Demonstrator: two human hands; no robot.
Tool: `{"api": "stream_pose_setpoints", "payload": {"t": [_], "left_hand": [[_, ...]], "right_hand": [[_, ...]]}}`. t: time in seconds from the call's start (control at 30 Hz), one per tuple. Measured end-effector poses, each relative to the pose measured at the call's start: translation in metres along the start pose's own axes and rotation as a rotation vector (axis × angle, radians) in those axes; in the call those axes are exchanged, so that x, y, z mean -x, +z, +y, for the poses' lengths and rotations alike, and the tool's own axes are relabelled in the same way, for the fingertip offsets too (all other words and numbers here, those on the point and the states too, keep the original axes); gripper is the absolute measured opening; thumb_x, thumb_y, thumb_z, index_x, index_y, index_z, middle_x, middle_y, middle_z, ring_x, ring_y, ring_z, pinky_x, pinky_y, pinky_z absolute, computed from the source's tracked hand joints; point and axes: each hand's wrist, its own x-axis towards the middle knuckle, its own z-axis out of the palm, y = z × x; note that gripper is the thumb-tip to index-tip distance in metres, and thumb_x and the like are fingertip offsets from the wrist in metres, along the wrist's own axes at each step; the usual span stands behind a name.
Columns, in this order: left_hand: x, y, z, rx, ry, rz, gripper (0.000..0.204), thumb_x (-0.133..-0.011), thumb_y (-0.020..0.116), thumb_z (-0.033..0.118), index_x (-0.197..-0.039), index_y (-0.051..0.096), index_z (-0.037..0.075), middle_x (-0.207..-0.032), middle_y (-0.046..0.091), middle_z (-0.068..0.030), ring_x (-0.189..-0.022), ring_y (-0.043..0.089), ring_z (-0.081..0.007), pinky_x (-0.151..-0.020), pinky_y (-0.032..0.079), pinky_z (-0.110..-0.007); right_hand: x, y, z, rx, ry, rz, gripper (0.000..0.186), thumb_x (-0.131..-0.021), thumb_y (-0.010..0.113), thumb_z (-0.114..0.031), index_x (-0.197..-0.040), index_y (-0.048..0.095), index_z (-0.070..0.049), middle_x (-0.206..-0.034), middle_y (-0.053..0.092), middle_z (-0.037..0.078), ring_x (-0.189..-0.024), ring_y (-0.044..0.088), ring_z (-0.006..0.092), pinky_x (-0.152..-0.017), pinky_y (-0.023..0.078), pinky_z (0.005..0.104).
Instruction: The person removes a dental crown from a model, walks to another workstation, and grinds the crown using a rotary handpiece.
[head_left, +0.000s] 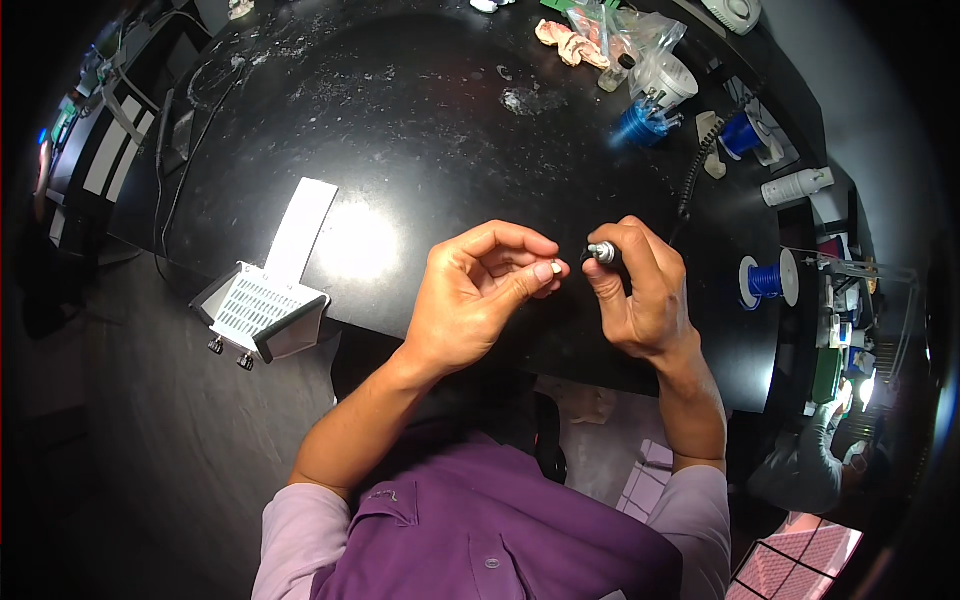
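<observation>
Over the near edge of the black bench (pixel 420 150), my two hands are held close to each other. My left hand (pixel 470 295) pinches a small cream-white, tooth-like piece (pixel 556 268) between thumb and fingertips. Just to its right, my right hand (pixel 645 290) is wrapped round a rotary handpiece (pixel 602 252), whose silver nose points toward the left hand. A small gap separates the nose from the piece. Most of the handpiece's body is hidden by my right fingers. A black coiled cord (pixel 690 180) runs down behind that hand.
A perforated white grille (pixel 258 305) with a long white plate sits at the bench's front left. Blue wire spools (pixel 768 281) stand at the right. A blue burner-like jar (pixel 645 122), a white tub (pixel 675 82) and plastic bags crowd the far right. Another person (pixel 815 455) works at right.
</observation>
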Motion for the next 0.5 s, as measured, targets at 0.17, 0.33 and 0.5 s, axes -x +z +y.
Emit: {"api": "stream_pose_setpoints", "payload": {"t": [0.17,0.33,0.5], "left_hand": [[0.0015,0.0026,0.0008,-0.106,0.011,0.025,0.014,-0.096,0.071,0.0,-0.111,0.07,-0.003,-0.098,0.075,-0.0119,-0.092,0.072,-0.0154,-0.083,0.059,-0.029],[0.0031,0.0042,0.0031,-0.063,0.014,0.02,0.018,-0.094,0.073,-0.002,-0.113,0.072,-0.003,-0.098,0.075,-0.0105,-0.091,0.071,-0.0142,-0.084,0.058,-0.027],[0.0039,0.0043,0.0007,-0.095,0.06,0.026,0.02,-0.093,0.073,-0.003,-0.113,0.072,-0.003,-0.099,0.075,-0.0095,-0.092,0.071,-0.0133,-0.084,0.058,-0.026]], "right_hand": [[0.0018,-0.0009,-0.0091,0.027,0.084,-0.059,0.029,-0.089,0.079,-0.022,-0.08,0.058,-0.004,-0.066,0.058,0.008,-0.051,0.058,0.0216,-0.047,0.043,0.0343],[0.0036,0.0007,-0.0068,0.03,0.111,-0.049,0.035,-0.088,0.08,-0.028,-0.075,0.056,-0.005,-0.062,0.056,0.007,-0.048,0.056,0.0206,-0.045,0.041,0.0342],[0.003,-0.0002,-0.0042,0.04,0.064,-0.049,0.044,-0.085,0.082,-0.038,-0.073,0.055,-0.006,-0.06,0.053,0.006,-0.046,0.054,0.0208,-0.044,0.04,0.034]]}}
